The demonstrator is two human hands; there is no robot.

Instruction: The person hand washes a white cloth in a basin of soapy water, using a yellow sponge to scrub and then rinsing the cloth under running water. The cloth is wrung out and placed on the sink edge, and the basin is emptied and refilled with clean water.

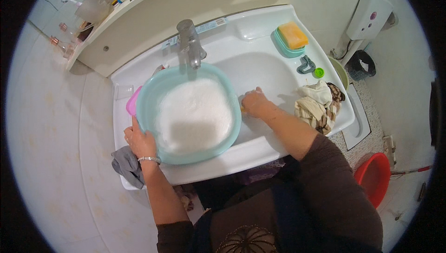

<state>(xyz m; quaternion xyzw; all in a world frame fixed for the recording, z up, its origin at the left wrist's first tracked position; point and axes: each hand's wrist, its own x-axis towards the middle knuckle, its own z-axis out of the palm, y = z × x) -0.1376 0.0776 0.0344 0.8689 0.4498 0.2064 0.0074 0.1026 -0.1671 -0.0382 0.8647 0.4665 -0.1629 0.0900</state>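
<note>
A pale turquoise plastic basin (pixel 234 127) holding white suds (pixel 197 110) sits over the left part of the white ceramic sink (pixel 264 64), below the metal faucet (pixel 191 45). My left hand (pixel 142 139), with a bracelet at the wrist, rests against the basin's left rim beside a pink plastic item (pixel 132 102). Down in the sink, at the basin's right side, my right hand (pixel 256 102) has curled fingers; a small yellowish bit shows beside it, and whether it is gripped is unclear. Bunched cloths (pixel 315 105) lie on the right ledge, near my right forearm.
On the right ledge are an orange soap bar (pixel 293 35) on a turquoise dish (pixel 284 48), a grey-green band (pixel 306 65) and a green cap (pixel 319 73). A grey cloth (pixel 129 166) hangs over the front left corner. A red basin (pixel 374 179) stands at right.
</note>
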